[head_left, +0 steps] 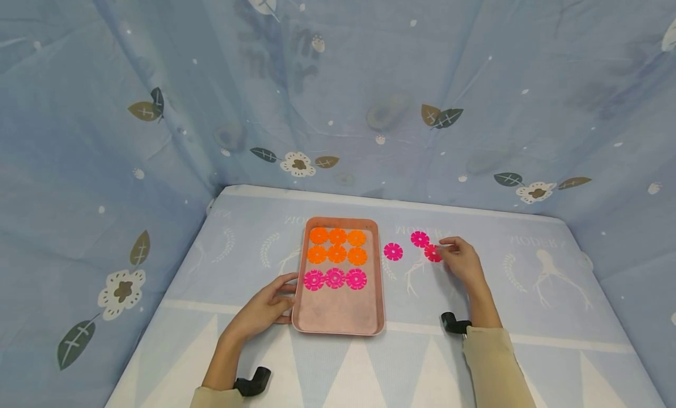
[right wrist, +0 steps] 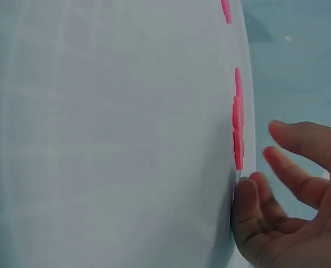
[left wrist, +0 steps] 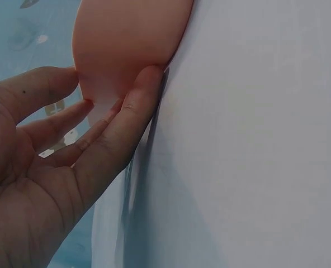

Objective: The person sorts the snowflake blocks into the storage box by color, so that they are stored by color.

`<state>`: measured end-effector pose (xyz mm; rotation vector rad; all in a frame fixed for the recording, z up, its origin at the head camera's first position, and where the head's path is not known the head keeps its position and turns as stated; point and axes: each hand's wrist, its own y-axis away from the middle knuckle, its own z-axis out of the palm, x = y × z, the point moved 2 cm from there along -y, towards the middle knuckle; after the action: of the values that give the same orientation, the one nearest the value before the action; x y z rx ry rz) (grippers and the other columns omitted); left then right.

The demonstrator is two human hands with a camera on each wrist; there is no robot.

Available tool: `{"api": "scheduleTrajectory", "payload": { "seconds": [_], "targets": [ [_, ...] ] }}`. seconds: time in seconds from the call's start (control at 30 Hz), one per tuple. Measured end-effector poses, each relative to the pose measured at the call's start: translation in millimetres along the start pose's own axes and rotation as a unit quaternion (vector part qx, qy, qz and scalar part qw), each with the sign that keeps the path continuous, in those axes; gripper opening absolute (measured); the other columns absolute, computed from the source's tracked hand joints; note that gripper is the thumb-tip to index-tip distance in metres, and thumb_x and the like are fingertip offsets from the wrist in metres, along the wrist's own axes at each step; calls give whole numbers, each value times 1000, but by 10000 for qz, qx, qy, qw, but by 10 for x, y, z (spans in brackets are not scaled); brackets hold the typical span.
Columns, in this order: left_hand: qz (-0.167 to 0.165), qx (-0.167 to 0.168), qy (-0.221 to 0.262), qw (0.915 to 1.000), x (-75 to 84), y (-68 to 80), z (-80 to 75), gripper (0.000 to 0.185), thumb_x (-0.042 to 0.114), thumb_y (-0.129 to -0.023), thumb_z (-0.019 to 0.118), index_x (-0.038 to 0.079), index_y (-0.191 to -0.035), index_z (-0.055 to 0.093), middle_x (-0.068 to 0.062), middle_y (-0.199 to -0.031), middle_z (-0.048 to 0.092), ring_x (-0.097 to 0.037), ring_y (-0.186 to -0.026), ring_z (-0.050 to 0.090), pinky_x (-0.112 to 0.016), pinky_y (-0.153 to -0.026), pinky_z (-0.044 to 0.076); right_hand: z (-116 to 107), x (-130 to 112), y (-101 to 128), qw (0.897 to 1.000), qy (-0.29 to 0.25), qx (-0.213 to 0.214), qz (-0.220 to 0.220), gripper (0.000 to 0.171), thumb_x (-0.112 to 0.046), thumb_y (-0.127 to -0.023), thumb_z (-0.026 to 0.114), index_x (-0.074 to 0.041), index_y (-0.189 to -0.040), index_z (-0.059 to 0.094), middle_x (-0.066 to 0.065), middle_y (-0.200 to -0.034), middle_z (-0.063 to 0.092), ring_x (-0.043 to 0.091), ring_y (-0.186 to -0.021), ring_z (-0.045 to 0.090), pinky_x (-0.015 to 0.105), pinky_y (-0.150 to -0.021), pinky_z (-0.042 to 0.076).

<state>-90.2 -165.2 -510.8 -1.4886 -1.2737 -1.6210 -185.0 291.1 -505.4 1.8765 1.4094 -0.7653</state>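
A pink tray lies on the table with several orange snowflake-shaped plastic discs in two rows and a row of pink notched discs below them. My left hand rests its spread fingers against the tray's left side; in the left wrist view the fingertips touch the tray wall. Right of the tray lie two loose magenta discs and a redder pink disc. My right hand is at that redder disc, fingertips by its right edge. The right wrist view shows its thumb and fingers apart, holding nothing.
A pale blue patterned cloth covers the table. Blue floral curtains hang behind and at both sides. Each wrist wears a black camera mount.
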Motion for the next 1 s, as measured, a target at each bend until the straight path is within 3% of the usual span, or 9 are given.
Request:
{"api": "scheduleTrajectory", "payload": {
  "seconds": [0.1,0.2,0.33,0.7,1.0],
  "targets": [
    [-32,14,-28,10000,2,-3,-1,57,1,-100,52,11,-153,37,-23,-142,46,-34,-115,61,-42,-79,60,20,53,-48,9995,305,-126,-6,42,-19,-96,66,1,-131,58,28,-124,55,42,-112,52,52,-92,49],
    [-65,20,-47,10000,0,-3,-2,57,2,-100,53,12,-154,37,-22,-142,46,-34,-114,62,-42,-79,59,36,93,-92,9980,567,-212,-192,46,-18,-93,69,3,-131,57,31,-123,55,44,-112,51,56,-92,47],
    [-48,-4,-12,10000,6,4,-2,56,4,-101,54,11,-154,36,-24,-143,45,-35,-114,62,-43,-80,59,47,98,-115,9966,689,-252,-385,44,-15,-90,72,6,-126,59,31,-119,55,44,-108,52,54,-87,48],
    [-57,27,19,10000,30,23,11,57,3,-100,54,11,-154,37,-24,-143,45,-36,-114,61,-44,-80,59,29,63,-96,9971,612,-441,-136,44,-14,-91,71,9,-124,52,29,-115,55,40,-100,55,49,-83,50],
    [-36,10,-2,10000,16,17,7,56,6,-101,56,12,-153,37,-24,-143,45,-36,-113,62,-45,-79,59,10,80,-101,9993,307,-201,31,31,-12,-95,63,7,-118,56,21,-103,58,33,-93,54,42,-77,49]
  ]
}}
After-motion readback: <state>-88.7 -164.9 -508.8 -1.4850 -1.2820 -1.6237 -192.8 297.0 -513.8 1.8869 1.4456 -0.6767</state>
